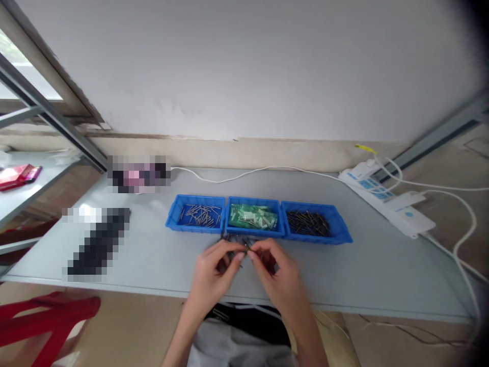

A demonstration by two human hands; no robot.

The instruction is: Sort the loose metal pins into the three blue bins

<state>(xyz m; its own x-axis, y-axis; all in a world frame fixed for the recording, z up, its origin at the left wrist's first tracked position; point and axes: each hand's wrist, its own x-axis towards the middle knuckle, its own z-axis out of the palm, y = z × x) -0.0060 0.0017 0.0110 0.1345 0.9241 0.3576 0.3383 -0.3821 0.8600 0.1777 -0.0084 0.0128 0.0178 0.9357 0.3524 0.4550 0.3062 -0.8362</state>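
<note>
My left hand point(217, 265) and my right hand point(278, 266) meet over the front part of the grey table. Thumb and forefinger of each are pinched together, fingertip to fingertip, around something small and dark that I cannot make out. Several thin dark pieces point(229, 237) lie on the table just behind and under the fingers, partly hidden. Beyond the hands stand three blue bins in a row. Thin silver pins lie in the left bin point(172, 218). Green and white small parts fill the middle bin point(256, 233). The right bin point(341, 235) holds a heap of dark, thin metal pins.
A white power strip point(397, 209) with plugs and cables sits at the right of the table point(153, 255). A white cord point(221, 181) runs along the back wall. Two blurred-out items lie at the left. A red stool point(49, 316) stands below on the left.
</note>
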